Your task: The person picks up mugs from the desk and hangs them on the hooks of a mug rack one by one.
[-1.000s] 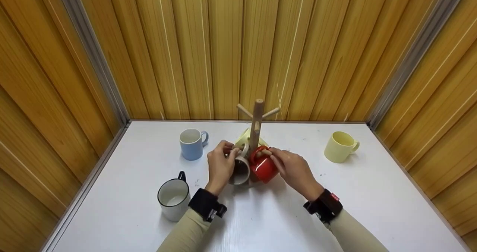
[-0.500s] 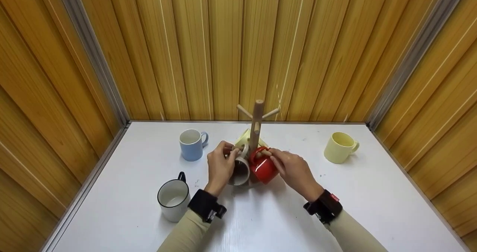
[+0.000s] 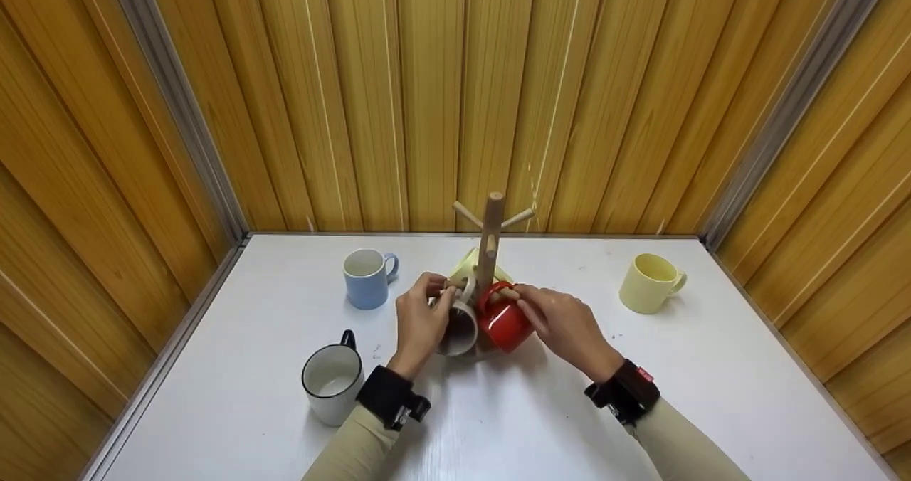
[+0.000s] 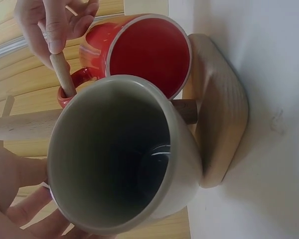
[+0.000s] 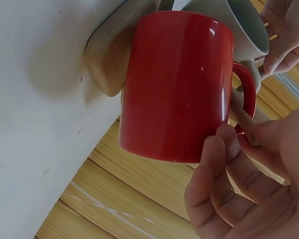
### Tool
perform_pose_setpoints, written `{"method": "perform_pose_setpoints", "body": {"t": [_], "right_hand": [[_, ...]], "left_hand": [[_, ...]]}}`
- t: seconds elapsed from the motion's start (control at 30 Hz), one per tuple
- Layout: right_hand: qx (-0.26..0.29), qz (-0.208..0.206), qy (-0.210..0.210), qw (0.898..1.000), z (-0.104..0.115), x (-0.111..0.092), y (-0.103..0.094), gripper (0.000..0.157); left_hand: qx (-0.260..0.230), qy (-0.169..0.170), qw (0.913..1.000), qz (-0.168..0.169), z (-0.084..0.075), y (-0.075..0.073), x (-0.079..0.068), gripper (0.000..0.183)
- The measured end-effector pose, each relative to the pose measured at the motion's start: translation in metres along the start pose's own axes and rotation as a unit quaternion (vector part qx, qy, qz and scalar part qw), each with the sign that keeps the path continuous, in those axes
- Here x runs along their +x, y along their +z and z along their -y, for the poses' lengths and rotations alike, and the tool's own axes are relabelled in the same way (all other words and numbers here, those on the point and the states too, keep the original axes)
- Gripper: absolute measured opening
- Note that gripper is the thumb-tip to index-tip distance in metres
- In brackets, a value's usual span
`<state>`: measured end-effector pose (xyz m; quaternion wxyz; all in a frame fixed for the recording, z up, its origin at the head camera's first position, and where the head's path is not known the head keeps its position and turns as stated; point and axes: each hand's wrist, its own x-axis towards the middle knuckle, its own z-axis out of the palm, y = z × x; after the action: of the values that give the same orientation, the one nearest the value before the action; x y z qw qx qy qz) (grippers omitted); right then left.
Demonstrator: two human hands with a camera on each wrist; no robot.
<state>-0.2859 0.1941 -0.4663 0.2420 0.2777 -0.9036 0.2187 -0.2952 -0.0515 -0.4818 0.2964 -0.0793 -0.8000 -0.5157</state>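
A wooden mug tree [image 3: 488, 260] stands in mid-table, with a red mug [image 3: 509, 330] hanging by its handle from a lower right peg [image 4: 63, 74]. On the lower left peg [image 3: 453, 283] hangs a grey mug [image 4: 185, 167], tilted with its mouth toward the left wrist camera. My left hand [image 3: 420, 322] pinches the tip of that left peg, fingers close by the grey mug's rim. Thumb and forefinger of my right hand [image 3: 571, 326] pinch the tip of the right peg, other fingers beside the red mug's base. Behind the post, a pale yellow mug [image 3: 466, 262] is mostly hidden.
A blue mug [image 3: 366, 285] stands at the back left, and a white mug with a black rim [image 3: 333, 385] stands beside my left forearm. Far right is a yellow mug [image 3: 646, 285]. Bare upper pegs [image 3: 518, 217] stick out near the post's top. Wood-patterned walls [image 3: 427, 97] enclose the white table.
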Motion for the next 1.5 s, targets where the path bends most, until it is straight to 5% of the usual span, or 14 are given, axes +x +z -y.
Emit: {"method": "perform_pose_setpoints", "body": {"t": [0.33, 0.6, 0.97, 1.5], "right_hand": [[0.043, 0.008, 0.025, 0.999, -0.018, 0.011, -0.013, 0.027], [-0.029, 0.007, 0.083, 0.996, -0.056, 0.020, -0.026, 0.038], [-0.119, 0.040, 0.172, 0.977, -0.112, 0.019, -0.043, 0.049], [-0.187, 0.000, 0.194, 0.963, -0.172, 0.002, -0.047, 0.053]], "left_hand": [[0.033, 0.040, 0.9987, 0.005, 0.004, -0.007, -0.018, 0.032], [0.048, 0.056, 0.9965, 0.038, -0.001, -0.014, -0.032, 0.044], [0.051, 0.084, 0.9938, 0.052, -0.006, -0.023, -0.039, 0.044], [0.039, 0.095, 0.9928, 0.061, -0.006, -0.024, -0.050, 0.045]]}}
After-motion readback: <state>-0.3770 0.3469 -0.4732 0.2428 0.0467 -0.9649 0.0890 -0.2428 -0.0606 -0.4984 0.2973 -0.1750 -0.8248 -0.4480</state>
